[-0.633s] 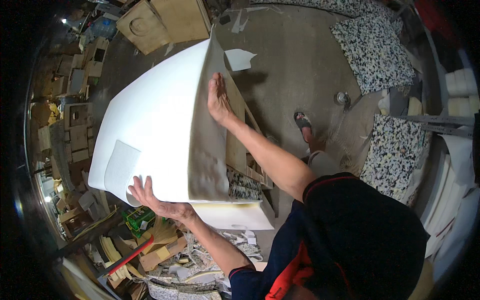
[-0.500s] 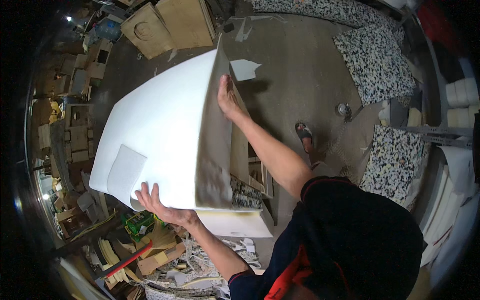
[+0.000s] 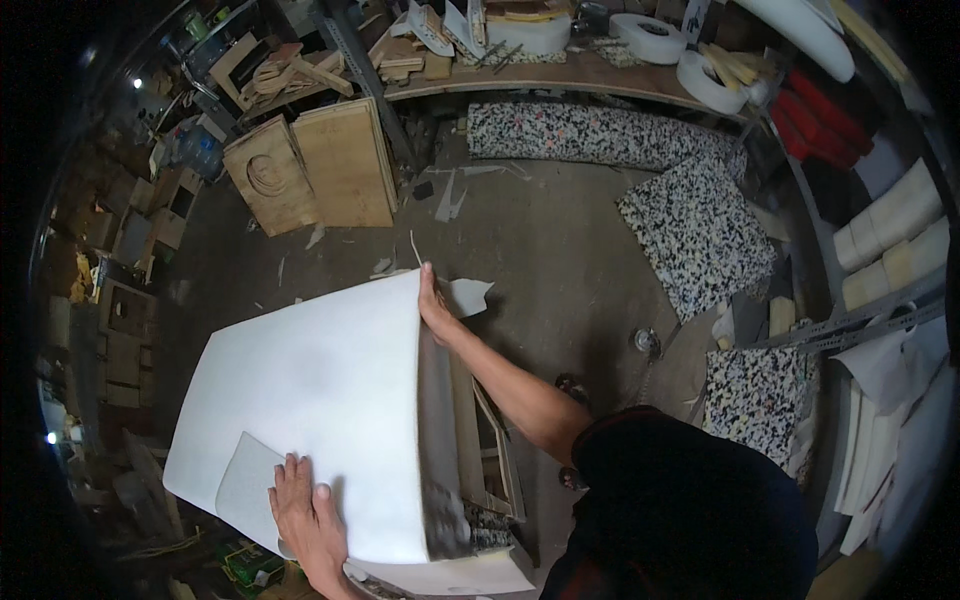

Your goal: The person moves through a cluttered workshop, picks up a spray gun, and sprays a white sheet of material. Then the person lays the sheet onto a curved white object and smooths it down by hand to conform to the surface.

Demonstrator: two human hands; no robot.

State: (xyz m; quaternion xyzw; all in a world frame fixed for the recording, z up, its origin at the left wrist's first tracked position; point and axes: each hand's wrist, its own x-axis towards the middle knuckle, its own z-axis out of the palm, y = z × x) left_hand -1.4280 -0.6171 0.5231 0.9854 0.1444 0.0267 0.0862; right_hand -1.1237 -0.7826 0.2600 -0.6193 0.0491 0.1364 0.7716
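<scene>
A large white foam sheet (image 3: 310,385) covers the top of a box-like wooden frame (image 3: 493,455), and a darker flap (image 3: 440,470) hangs down its right side. My left hand (image 3: 310,520) lies on the sheet with fingers stretched out, touching a thin grey-white patch (image 3: 250,480) near the lower left. Flat against the sheet's far right corner rests my right hand (image 3: 434,305), its fingers extended along the edge and partly hidden. Speckled foam and a pale foam block (image 3: 470,575) show under the near right corner.
Plywood panels (image 3: 345,165) lean beyond the sheet. A speckled foam roll (image 3: 590,135) lies under a workbench (image 3: 600,82). Speckled foam pieces (image 3: 700,235) lie at the right, beside a metal rack (image 3: 870,330). A white scrap (image 3: 468,297) is on the floor.
The view has tilted up, bringing the workbench into sight. My left hand has moved from the sheet's near edge onto its top; my right hand has shifted up to the far corner.
</scene>
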